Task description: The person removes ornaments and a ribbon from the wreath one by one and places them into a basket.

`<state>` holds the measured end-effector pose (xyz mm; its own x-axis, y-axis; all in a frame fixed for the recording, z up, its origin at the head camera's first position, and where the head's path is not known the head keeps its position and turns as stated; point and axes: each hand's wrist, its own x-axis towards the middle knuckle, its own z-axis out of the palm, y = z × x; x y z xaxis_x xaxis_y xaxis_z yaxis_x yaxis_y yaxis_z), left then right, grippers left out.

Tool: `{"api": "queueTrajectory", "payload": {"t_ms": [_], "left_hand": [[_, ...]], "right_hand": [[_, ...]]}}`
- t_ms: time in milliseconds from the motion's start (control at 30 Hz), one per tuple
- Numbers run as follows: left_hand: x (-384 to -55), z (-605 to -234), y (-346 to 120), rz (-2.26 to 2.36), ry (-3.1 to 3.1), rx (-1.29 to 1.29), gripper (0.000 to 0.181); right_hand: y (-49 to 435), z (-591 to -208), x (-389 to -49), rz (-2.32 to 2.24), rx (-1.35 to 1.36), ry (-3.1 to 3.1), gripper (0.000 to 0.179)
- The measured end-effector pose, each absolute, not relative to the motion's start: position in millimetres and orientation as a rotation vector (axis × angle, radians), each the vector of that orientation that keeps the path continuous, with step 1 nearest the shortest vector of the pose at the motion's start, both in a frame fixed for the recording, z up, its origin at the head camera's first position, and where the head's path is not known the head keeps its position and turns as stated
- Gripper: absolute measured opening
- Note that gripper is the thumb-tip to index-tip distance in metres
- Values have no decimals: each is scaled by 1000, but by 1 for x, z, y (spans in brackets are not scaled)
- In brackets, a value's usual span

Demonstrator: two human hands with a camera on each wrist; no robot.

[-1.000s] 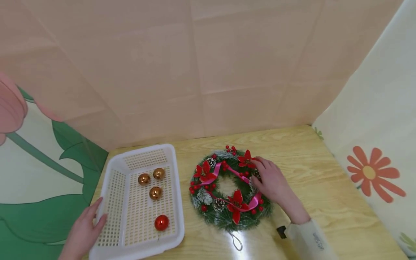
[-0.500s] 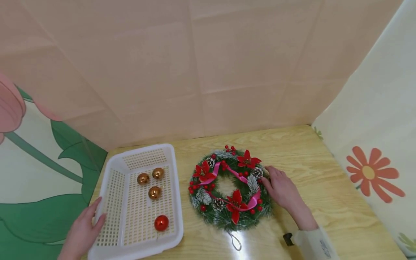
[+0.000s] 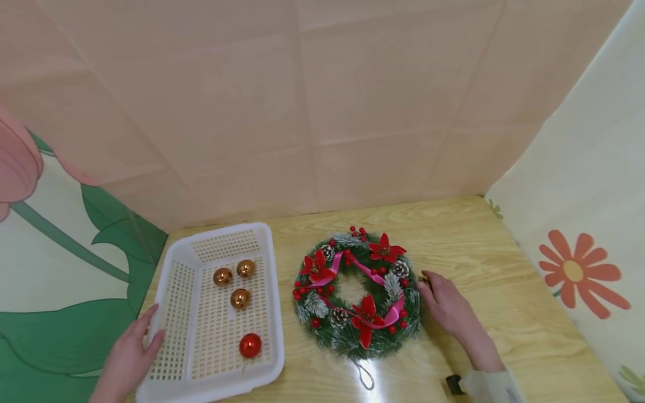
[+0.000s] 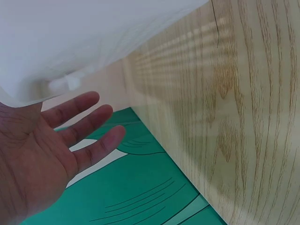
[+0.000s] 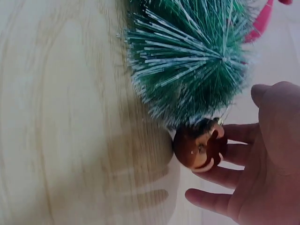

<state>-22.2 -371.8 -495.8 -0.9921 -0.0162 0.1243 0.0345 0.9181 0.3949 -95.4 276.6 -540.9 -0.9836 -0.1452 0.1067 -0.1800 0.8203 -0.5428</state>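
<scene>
Where the wreath [image 3: 345,338] meets three o'clock, a copper ball [image 5: 192,147] sits against its outer needles on the surface [image 3: 453,235]. Around that ball the right hand [image 3: 450,313] keeps a loose shape, nearly straight fingers touching it and the thumb apart. At the wreath's nine o'clock stands a white basket [image 3: 276,313], three copper balls [image 3: 240,299] toward its one o'clock and a red ball [image 3: 250,345] toward five. Along its eight o'clock edge rests the left hand [image 3: 128,355], three fingers relaxed and spread below the rim, gripping nothing.
</scene>
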Motion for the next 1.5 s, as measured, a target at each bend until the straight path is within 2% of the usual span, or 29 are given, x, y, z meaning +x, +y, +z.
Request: {"api": "queueTrajectory", "payload": {"t_ms": [167, 433, 767, 1133, 1500], "left_hand": [[-23, -496, -373, -613, -2928, -22, 56], [-22, -497, -372, -621, -2938, -10, 56], [-21, -500, -370, -637, -2934, -8, 55], [-21, -500, -371, -646, -2935, 5, 56], [-22, -504, -371, -638, -2862, -41, 56]], "right_hand": [[285, -544, -94, 921, 324, -2901, 34], [290, -545, -95, 832, 336, -2984, 54], [293, -543, -95, 745, 313, -2997, 51], [286, -517, -93, 714, 262, -2928, 55], [269, -498, -98, 711, 332, -2636, 55]]}}
